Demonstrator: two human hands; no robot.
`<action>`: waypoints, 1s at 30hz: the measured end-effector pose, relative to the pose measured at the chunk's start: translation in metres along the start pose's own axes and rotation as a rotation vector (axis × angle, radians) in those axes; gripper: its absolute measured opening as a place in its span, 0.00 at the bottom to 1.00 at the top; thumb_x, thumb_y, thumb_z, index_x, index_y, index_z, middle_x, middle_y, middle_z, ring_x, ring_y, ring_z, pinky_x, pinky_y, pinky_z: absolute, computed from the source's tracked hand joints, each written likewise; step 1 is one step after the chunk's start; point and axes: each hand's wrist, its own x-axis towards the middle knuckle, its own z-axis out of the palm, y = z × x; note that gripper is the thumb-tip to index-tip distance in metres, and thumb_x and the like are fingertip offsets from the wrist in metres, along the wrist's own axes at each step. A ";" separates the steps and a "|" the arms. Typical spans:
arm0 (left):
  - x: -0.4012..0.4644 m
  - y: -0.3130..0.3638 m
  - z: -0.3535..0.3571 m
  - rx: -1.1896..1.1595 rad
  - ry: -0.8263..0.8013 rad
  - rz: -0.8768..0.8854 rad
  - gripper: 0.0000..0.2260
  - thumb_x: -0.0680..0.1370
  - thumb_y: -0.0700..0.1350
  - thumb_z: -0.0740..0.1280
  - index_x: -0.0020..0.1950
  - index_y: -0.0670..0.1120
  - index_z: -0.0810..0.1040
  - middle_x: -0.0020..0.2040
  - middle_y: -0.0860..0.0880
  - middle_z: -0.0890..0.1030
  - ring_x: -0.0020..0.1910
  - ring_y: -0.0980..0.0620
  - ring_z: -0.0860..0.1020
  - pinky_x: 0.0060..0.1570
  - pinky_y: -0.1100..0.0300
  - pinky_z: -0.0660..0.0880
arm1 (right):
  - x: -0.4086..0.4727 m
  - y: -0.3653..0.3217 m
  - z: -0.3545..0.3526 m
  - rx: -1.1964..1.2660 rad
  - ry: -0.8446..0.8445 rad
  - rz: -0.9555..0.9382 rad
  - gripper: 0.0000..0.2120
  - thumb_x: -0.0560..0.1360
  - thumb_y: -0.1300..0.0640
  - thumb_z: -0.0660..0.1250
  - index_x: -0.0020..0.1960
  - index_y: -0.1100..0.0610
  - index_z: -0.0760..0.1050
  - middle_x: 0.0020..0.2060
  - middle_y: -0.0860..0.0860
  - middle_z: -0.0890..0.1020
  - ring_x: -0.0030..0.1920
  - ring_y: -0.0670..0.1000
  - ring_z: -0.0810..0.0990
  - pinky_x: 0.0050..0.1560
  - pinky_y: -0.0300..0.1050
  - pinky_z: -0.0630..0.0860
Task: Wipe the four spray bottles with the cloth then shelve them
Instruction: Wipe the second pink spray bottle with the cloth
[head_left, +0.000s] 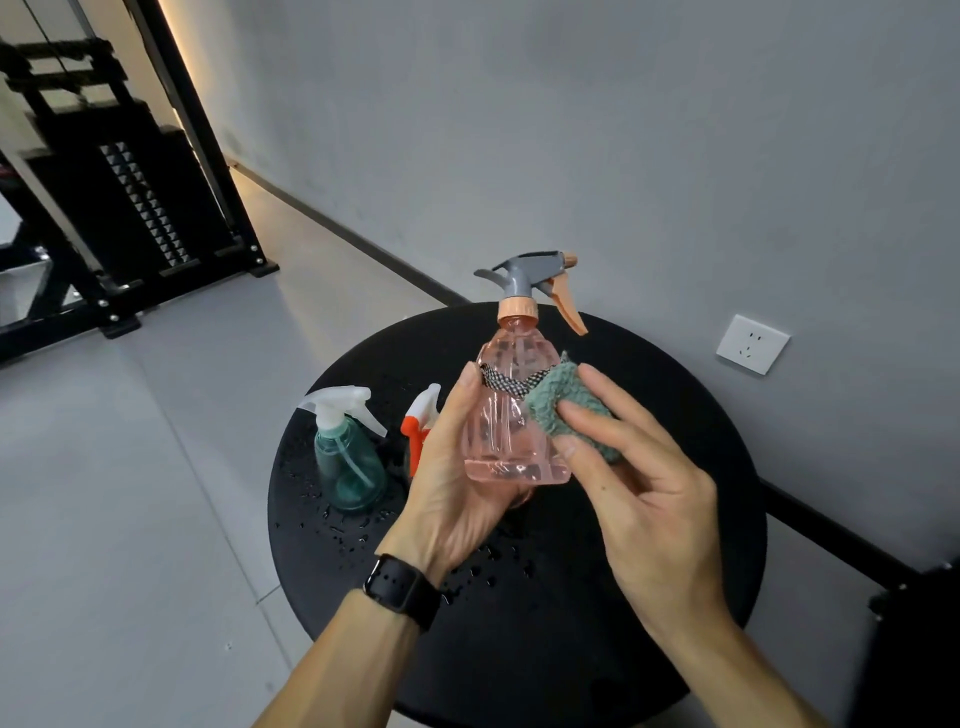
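Lifting the pink bottle (511, 415) above the table (649, 519) in our left hand (457, 488), fingers curled round its base to steady it, we press the cloth (563, 410), pinched in our right hand (639, 493), against its side to wipe.

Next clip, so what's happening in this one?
A person is wiping a pink spray bottle held above a round black table. The left hand grips the bottle's body while the right hand presses a folded green cloth against its side. A teal spray bottle and an orange-and-white one stand on the wet tabletop. No fourth bottle shows.
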 end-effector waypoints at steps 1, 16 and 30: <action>0.000 -0.001 0.000 0.012 0.006 -0.007 0.32 0.76 0.58 0.68 0.73 0.39 0.71 0.69 0.37 0.75 0.63 0.42 0.78 0.58 0.46 0.78 | 0.001 -0.001 0.001 0.000 0.009 -0.006 0.13 0.72 0.63 0.69 0.54 0.51 0.81 0.63 0.43 0.79 0.63 0.43 0.78 0.56 0.37 0.78; -0.007 -0.003 -0.009 0.225 0.017 0.011 0.27 0.67 0.60 0.77 0.62 0.49 0.82 0.61 0.45 0.83 0.58 0.46 0.82 0.58 0.46 0.78 | 0.027 0.000 0.013 0.086 0.040 0.081 0.15 0.75 0.65 0.69 0.58 0.51 0.80 0.64 0.43 0.78 0.63 0.40 0.76 0.54 0.30 0.76; -0.012 0.007 -0.009 0.178 0.098 0.099 0.15 0.72 0.55 0.73 0.54 0.50 0.86 0.58 0.41 0.84 0.55 0.43 0.83 0.56 0.41 0.79 | -0.002 0.003 0.006 0.093 -0.025 0.149 0.17 0.71 0.67 0.70 0.54 0.49 0.81 0.61 0.40 0.80 0.62 0.42 0.78 0.54 0.33 0.77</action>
